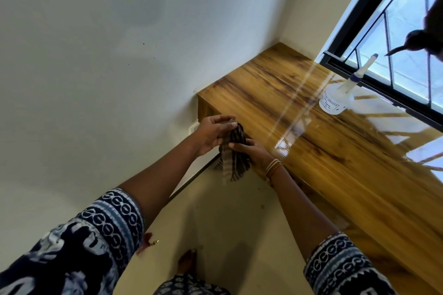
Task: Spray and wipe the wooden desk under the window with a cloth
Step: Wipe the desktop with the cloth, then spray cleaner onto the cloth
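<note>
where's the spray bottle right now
In the head view the spray bottle stands upright on the wooden desk at the right, beside the window frame, apart from both hands.

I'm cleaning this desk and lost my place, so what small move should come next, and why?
Probably lay the cloth down on the desk and start wiping. Both the left hand and right hand grip the cloth off the desk's front edge, the bottle stands untouched by the window, and the top looks glossy, perhaps already sprayed.
</note>
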### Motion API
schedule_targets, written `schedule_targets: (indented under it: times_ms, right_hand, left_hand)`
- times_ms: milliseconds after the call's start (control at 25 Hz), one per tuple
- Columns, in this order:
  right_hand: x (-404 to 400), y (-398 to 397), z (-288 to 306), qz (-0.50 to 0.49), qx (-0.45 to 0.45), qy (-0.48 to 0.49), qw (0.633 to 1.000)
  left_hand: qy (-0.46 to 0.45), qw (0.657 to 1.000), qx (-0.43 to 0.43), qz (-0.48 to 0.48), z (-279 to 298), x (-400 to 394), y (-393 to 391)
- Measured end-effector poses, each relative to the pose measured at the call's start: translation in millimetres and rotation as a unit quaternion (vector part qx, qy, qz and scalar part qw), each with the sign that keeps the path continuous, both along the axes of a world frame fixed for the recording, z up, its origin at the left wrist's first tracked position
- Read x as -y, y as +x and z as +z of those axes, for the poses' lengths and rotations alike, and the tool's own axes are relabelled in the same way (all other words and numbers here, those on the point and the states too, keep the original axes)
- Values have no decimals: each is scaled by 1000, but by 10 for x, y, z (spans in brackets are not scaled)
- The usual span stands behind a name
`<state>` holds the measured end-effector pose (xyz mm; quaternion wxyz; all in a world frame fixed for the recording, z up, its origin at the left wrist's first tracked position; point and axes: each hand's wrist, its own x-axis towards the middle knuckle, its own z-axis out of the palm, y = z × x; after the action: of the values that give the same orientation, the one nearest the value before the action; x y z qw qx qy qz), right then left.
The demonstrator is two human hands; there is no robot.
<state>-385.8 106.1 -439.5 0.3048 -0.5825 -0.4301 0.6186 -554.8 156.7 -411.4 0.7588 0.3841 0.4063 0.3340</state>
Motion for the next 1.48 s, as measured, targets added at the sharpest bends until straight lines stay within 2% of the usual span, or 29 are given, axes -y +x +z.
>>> schedule_targets:
  times_ms: [40,200,280,360,600,720,840,1000,1160,1280,1400,1480]
  right_hand:
    - [-14,30,13,-17,-22,-13,1000]
    - [-44,110,140,-81,-85,-29,993]
    - [-42,176,203,-129,-113,-20,985]
    - [-21,303,243,-177,-173,17,969]
    - [128,1355,640,-352,-312,93,878]
    - [156,2040,768,-403,-298,142,854]
    - [120,2580,892,-399,-293,152,855]
    - [-75,3193,924,-410,-286,149,853]
    - [-272,3583,877,-394,-260,129,872]
    - [-382,3785,848,-366,-247,94,892]
    - [-446,3949,725,-357,-237,64,901]
    - [-472,3990,678,-348,-238,55,905]
  left_hand:
    - [0,1000,-3,7,10,-23,3]
    - [44,988,-131,70,1,-113,158]
    - [107,968,-203,97,61,-184,335]
    - [170,945,-269,80,119,-261,534]
    - [157,955,-248,-34,237,-507,1425]
    - [196,954,-219,-54,400,-670,2178]
    - [249,938,-227,-81,485,-881,2884]
    - [272,923,-259,-84,441,-1102,3588]
    - [277,927,-243,-78,376,-1358,4013]
    - [327,900,-273,-89,344,-1498,4252]
    - [382,891,-239,-63,369,-1526,4386]
    - [374,906,-191,-54,374,-1524,4415]
